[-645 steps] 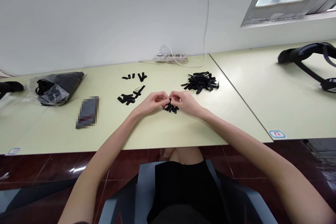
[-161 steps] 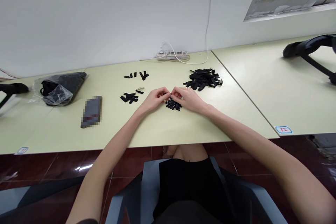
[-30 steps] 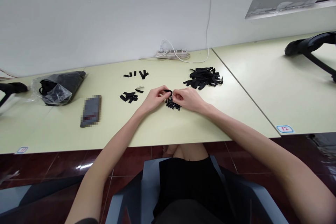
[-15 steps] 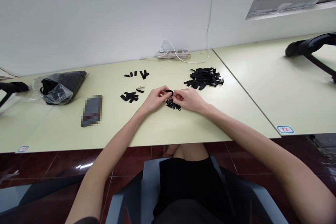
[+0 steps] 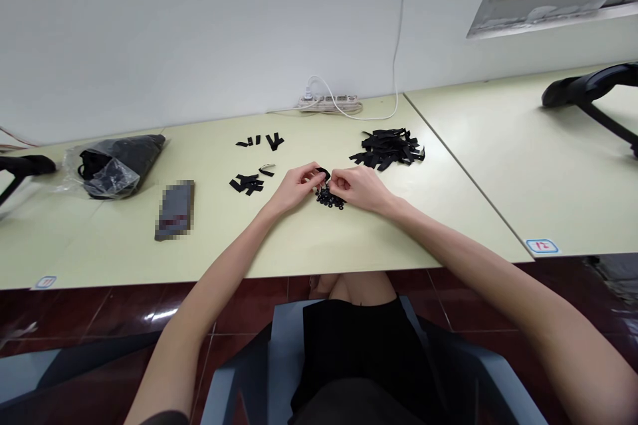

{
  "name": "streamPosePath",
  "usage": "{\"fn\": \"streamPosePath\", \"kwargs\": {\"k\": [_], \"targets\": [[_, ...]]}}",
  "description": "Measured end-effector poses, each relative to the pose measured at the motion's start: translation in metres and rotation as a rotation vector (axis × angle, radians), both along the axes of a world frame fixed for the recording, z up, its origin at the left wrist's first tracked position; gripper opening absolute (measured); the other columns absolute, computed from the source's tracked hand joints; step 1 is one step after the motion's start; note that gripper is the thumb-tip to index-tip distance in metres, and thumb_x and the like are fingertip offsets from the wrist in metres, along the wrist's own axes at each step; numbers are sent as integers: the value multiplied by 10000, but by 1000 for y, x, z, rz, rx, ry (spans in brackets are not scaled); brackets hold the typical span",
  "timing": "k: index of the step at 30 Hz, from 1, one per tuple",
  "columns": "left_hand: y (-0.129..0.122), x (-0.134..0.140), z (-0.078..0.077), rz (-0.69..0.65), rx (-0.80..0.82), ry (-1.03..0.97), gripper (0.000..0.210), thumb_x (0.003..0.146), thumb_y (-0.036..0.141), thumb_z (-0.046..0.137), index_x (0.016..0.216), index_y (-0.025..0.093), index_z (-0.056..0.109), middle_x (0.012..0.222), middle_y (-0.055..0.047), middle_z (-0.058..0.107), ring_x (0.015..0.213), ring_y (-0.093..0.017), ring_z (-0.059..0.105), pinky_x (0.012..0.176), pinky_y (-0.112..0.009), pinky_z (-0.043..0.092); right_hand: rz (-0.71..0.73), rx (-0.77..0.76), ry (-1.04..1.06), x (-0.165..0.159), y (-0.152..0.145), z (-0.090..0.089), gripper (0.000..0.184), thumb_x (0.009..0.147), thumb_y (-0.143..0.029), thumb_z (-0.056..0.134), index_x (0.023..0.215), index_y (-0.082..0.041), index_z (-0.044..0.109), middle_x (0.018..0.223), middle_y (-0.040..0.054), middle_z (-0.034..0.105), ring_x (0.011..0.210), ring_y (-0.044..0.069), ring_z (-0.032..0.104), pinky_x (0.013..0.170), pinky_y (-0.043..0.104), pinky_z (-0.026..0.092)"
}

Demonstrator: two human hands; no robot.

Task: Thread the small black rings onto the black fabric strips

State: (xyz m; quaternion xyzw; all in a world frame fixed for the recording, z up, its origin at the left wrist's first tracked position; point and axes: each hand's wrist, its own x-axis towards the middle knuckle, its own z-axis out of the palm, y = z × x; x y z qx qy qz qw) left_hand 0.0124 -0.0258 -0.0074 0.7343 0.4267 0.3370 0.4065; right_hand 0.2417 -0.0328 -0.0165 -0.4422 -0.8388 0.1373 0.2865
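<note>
My left hand (image 5: pixel 300 184) pinches a short black fabric strip (image 5: pixel 324 173) between thumb and fingers. Close beside it, my right hand (image 5: pixel 357 187) is closed with its fingertips at the strip's right end; what lies between them is hidden. Just below both hands sits a small heap of black ring-like pieces (image 5: pixel 329 199) on the pale table. A big pile of black strips (image 5: pixel 389 148) lies beyond my right hand. Left of my left hand is a smaller group of strips (image 5: pixel 246 184), with a pair of small snips or tweezers (image 5: pixel 267 169) near it.
Several more strip pieces (image 5: pixel 274 141) lie farther back. A dark blurred packet (image 5: pixel 174 210) and a plastic bag of black material (image 5: pixel 119 166) are at left. A power strip (image 5: pixel 329 104) with a white cable (image 5: pixel 397 46) stands against the wall. Black stands rise at both sides.
The black strip in my left fingers is turned slightly, and my right fingertips have shifted a little to the right. The piles stay as they were.
</note>
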Motion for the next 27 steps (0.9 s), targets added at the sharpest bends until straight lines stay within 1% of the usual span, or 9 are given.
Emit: {"fn": "streamPosePath", "kwargs": {"k": [3, 5, 8, 11, 15, 18, 21, 24, 27], "targets": [[-1, 0, 1, -15, -1, -7, 380, 1046, 592, 706, 982, 217, 707, 939, -64, 759, 872, -215, 675, 815, -356, 532, -42, -6, 68, 1, 0, 2, 223, 1044, -238, 606, 822, -236, 588, 729, 7, 665, 661, 161, 541, 682, 310, 331], [-2, 1, 2, -27, -2, -11, 388, 1054, 596, 700, 986, 215, 714, 949, -68, 763, 885, -217, 679, 820, -354, 528, -61, 3, 134, 2, 0, 4, 145, 1048, -236, 604, 904, -236, 620, 799, 20, 697, 708, 172, 579, 698, 309, 360], [-3, 2, 3, -51, 3, -18, 402, 1061, 611, 692, 1008, 214, 728, 979, -72, 770, 900, -218, 680, 821, -347, 523, -21, 42, 205, 3, 1, 3, 72, 1067, -276, 606, 1009, -241, 631, 983, 58, 741, 825, 197, 632, 731, 316, 407], [-3, 1, 3, -75, 9, -23, 395, 1063, 607, 694, 1035, 216, 745, 981, -64, 766, 891, -209, 669, 816, -339, 518, 43, 66, 224, 3, 4, -1, 94, 1077, -337, 629, 1042, -251, 620, 1090, 77, 738, 902, 220, 651, 744, 335, 436], [-2, 1, 2, -78, 7, -15, 382, 1061, 595, 698, 1039, 218, 758, 973, -60, 771, 889, -212, 671, 815, -344, 517, 74, 25, 243, 2, 7, -7, 105, 1065, -359, 662, 1040, -262, 629, 1045, 65, 744, 883, 231, 660, 777, 367, 475], [-1, 0, 0, -59, -5, -15, 421, 1048, 636, 718, 1044, 218, 768, 965, -66, 779, 895, -223, 682, 821, -351, 524, 127, -91, 356, 3, 9, -5, 124, 1063, -389, 657, 1061, -266, 645, 1027, 58, 783, 877, 230, 697, 803, 383, 528], [1, -2, -3, -38, -13, -20, 462, 1044, 663, 725, 992, 206, 771, 983, -80, 792, 910, -232, 698, 827, -357, 531, 169, -190, 462, 3, 9, -2, 168, 1057, -431, 653, 1058, -263, 656, 1029, 62, 818, 899, 232, 731, 815, 386, 569], [2, -2, -4, -34, -6, -8, 486, 1053, 672, 707, 950, 201, 769, 1011, -90, 806, 916, -237, 707, 829, -362, 537, 165, -202, 464, 3, 9, -1, 174, 1041, -435, 656, 1029, -261, 659, 978, 56, 824, 860, 226, 728, 804, 384, 572], [1, -2, -3, -39, -2, 0, 478, 1050, 671, 707, 981, 204, 777, 1009, -90, 817, 911, -236, 706, 837, -365, 541, 171, -197, 461, 3, 9, -2, 145, 1032, -406, 644, 1017, -262, 656, 939, 47, 821, 838, 220, 728, 799, 379, 566]]}}
